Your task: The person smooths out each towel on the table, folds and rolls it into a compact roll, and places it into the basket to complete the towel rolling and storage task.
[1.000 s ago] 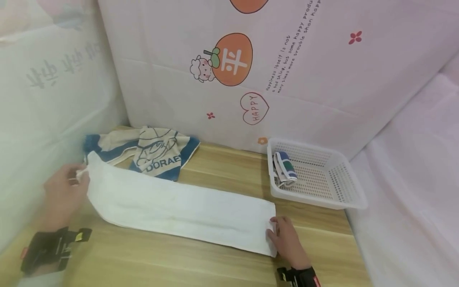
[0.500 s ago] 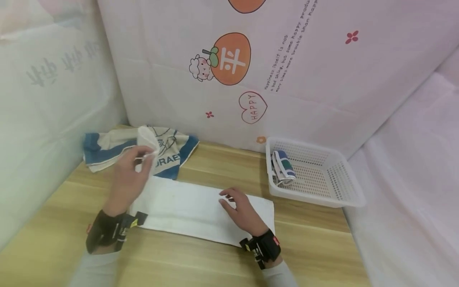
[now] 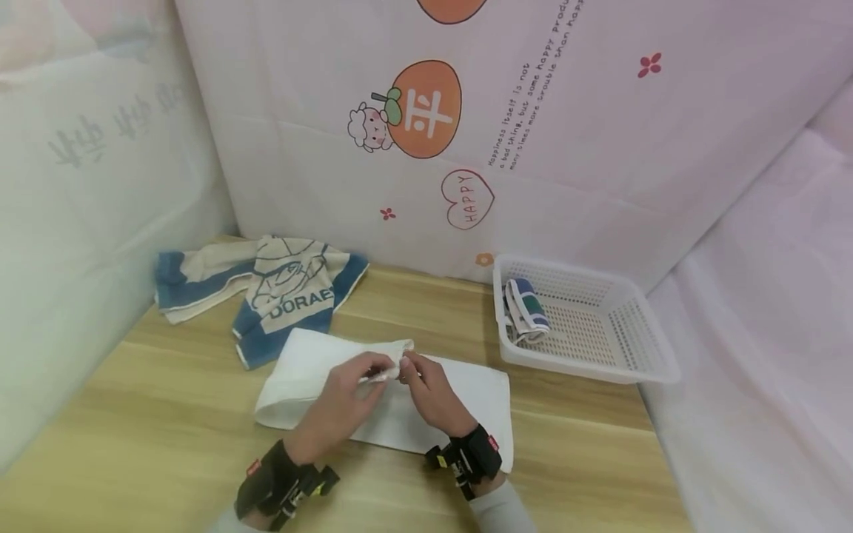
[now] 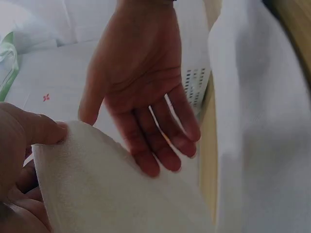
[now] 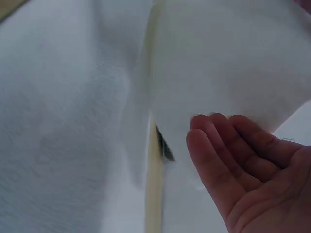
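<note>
A long white towel [image 3: 303, 363] lies on the table, its left end lifted and bent back over the rest in a loop. My left hand [image 3: 343, 403] pinches the raised end; in the left wrist view its thumb [image 4: 46, 127] presses on the cloth edge. Close by, my right hand [image 3: 433, 392] is at the same raised edge. The left wrist view shows the right palm [image 4: 141, 73] with fingers extended beside the cloth, not curled round it. Relaxed fingers [image 5: 214, 155] show in the right wrist view too, near the hanging cloth.
A blue and cream printed towel [image 3: 293, 277] lies crumpled at the back left. At the back right stands a white perforated basket [image 3: 626, 340] with a rolled striped cloth [image 3: 529, 311] inside. White printed sheets [image 3: 566, 200] wall the table [image 3: 146, 414].
My left hand has carried the white towel's left end rightward over the rest. My right hand has left the towel's right end and moved left to meet it.
</note>
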Demonstrator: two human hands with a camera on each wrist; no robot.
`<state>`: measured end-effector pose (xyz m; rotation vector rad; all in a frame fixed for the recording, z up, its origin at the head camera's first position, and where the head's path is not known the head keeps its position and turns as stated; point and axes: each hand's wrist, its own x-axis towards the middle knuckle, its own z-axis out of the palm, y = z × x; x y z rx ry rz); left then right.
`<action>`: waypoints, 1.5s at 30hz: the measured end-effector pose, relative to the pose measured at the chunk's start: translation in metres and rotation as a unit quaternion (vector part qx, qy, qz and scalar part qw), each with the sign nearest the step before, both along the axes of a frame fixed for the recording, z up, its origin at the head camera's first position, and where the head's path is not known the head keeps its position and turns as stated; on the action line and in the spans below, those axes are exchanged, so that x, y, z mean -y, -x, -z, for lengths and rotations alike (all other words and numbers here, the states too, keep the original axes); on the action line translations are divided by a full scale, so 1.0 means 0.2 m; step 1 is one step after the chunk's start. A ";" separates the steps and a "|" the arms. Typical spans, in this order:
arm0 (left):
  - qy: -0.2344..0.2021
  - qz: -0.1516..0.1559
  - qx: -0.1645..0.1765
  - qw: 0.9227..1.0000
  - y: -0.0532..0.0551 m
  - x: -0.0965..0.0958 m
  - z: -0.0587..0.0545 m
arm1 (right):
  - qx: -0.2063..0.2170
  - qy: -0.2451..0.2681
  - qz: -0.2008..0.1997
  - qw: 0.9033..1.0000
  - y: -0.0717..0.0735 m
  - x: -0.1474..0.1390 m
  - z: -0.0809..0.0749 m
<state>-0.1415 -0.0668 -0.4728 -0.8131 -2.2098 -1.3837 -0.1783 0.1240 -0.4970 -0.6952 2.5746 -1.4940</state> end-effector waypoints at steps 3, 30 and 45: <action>0.011 0.028 0.015 0.999 -0.05 -0.05 0.05 | 0.008 0.004 0.009 1.000 -0.01 -0.01 0.01; 0.167 -0.069 0.099 0.979 0.04 0.24 0.11 | -0.018 0.037 0.137 0.990 -0.14 -0.32 -0.03; 0.250 -0.015 0.118 0.961 0.04 0.18 0.27 | 0.010 -0.068 0.290 0.955 -0.29 -0.68 0.04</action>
